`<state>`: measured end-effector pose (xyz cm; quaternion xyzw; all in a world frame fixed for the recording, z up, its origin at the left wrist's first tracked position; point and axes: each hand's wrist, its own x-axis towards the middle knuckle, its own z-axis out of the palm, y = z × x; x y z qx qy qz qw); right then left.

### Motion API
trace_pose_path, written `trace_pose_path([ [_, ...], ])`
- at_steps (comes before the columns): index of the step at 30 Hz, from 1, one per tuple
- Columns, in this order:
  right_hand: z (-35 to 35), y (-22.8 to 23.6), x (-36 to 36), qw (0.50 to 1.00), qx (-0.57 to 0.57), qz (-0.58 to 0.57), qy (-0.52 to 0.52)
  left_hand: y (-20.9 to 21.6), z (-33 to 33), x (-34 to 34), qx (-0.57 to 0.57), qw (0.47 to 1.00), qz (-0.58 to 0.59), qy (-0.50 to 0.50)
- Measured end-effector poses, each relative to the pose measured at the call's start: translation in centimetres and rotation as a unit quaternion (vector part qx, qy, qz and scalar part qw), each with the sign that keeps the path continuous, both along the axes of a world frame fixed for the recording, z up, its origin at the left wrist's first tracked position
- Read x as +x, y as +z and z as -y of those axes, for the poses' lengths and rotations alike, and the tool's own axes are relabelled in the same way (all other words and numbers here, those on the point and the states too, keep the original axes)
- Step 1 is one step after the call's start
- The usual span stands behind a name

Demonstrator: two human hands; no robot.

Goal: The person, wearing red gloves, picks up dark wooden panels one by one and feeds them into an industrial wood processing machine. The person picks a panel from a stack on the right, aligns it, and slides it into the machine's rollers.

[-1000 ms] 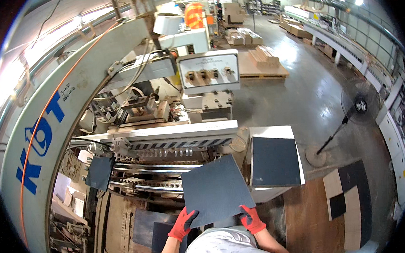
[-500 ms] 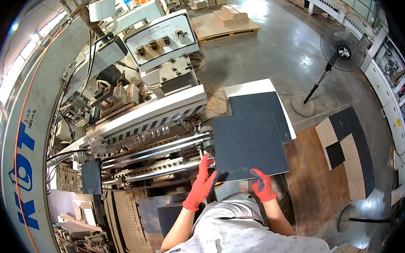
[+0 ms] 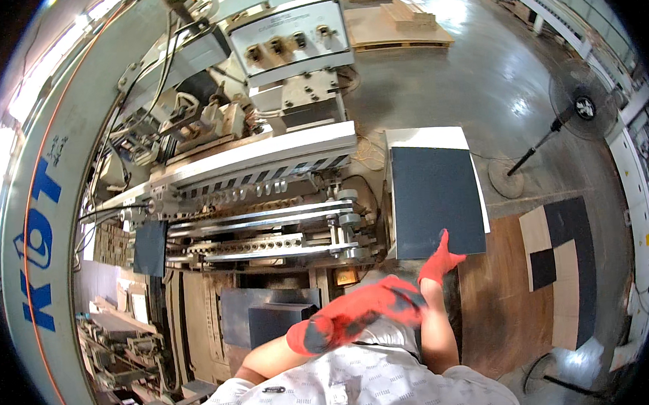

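A stack of panels with a dark top panel (image 3: 436,197) stands just right of the machine's rollers. A white sheet (image 3: 427,136) shows along its far and right sides. My right hand (image 3: 440,261), in a red glove, is at the panel's near edge with finger and thumb spread apart; I cannot tell whether it touches. In front of my body, my left hand (image 3: 359,312), in a red glove with dark patches, is smeared by motion, its fingers unclear. No panel shows in it.
The machine's metal rails (image 3: 267,224) run to my left, below a control box (image 3: 290,41) with several knobs. Dark panels (image 3: 283,320) lie low at the left. To the right are a brown board (image 3: 494,289), dark and tan pieces (image 3: 562,263) and a pedestal fan (image 3: 582,108).
The dark panel that jutted nearer and left over the stack now lies squared on it. My left hand has swung from the rollers across my body; my right has moved up to the panel's edge.
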<state>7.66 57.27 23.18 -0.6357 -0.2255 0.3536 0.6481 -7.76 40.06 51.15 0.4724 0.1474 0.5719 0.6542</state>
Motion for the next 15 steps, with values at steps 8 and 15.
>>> trace_pose_path([
  [8, -4.9, -1.9, -1.9, 0.926, -0.269, 0.256, -0.067, 8.1, -0.1, 0.7, 0.146, 0.965, 0.157, -0.151],
  [15, -3.8, 0.4, -3.5, 0.946, -0.238, 0.213, -0.051, 11.1, -0.3, 1.6, 0.201, 0.946, 0.196, -0.163],
])
